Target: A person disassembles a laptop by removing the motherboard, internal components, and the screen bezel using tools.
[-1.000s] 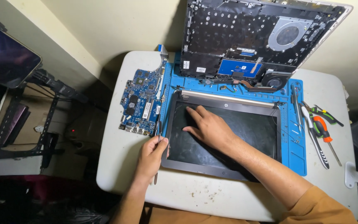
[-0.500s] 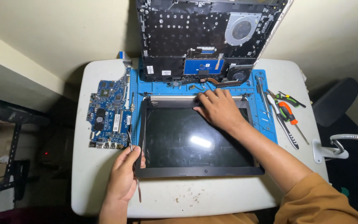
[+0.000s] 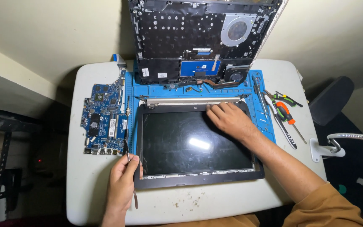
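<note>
The screen (image 3: 198,143) lies flat on the blue mat (image 3: 269,122) at the table's (image 3: 80,197) middle; the right hand (image 3: 230,120) rests on its top edge, fingers loosely spread, while the left hand (image 3: 122,178) pinches a thin tool (image 3: 130,176) at its left edge. Around it: one board (image 3: 105,120) left, one open chassis (image 3: 202,42) propped behind, several screwdrivers (image 3: 284,113) right.

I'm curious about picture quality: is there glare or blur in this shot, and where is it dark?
Head view: a bright glare patch sits on the dark laptop screen; the left hand, holding a thin tool, and the right hand look sharp; the white table is well lit, while the floor at both sides falls into deep shadow; straight edges bow slightly, wide-angle style.
</note>
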